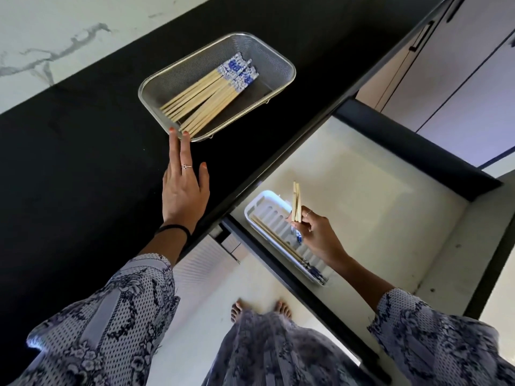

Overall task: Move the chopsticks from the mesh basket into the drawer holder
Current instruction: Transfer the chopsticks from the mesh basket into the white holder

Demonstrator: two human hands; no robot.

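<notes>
Now our right hand (pixel 312 229) pinches a chopstick pair (pixel 296 201) upright above the holder (pixel 260 203), crosswise to its long axis; left (pixel 185 188) open.

The right hand (pixel 315 232) covers the patterned ends of the pair of chopsticks (pixel 296 201) it holds. The drawer (pixel 362 168) runs past the right edge, and the holder (pixel 267 207) in it is partly hidden by that hand.

Left hand (pixel 185 190) extended, fingers straight, right hand (pixel 315 232) lowered, fingers pinched.
</notes>
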